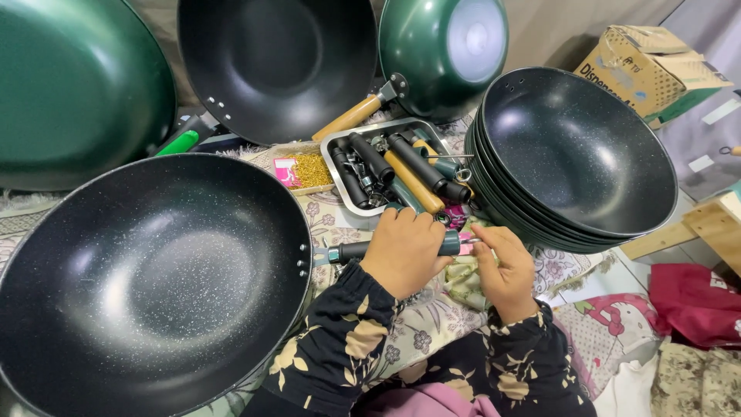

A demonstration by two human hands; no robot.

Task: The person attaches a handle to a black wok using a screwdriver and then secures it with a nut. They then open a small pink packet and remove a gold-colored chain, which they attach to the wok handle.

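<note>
At six o'clock, left hand (403, 251) closes its grip on one dark pan handle (351, 251) pointing nine o'clock toward one speckled wok (147, 278); right hand (505, 270) pinches its end.

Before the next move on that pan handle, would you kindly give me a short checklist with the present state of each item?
1. Left hand wrapped around the dark handle: ok.
2. Right hand at the handle's free end, fingertips on its teal tip: ok.
3. Handle lined up with the rivet side of the large speckled pan: ok, though whether it is seated there, cannot tell.
4. Spare handles within reach in the metal tray: ok.
5. Small brass-coloured parts in the open box: ok.
6. Tool or fastener in the right hand: cannot tell, the fingers hide it.
</note>
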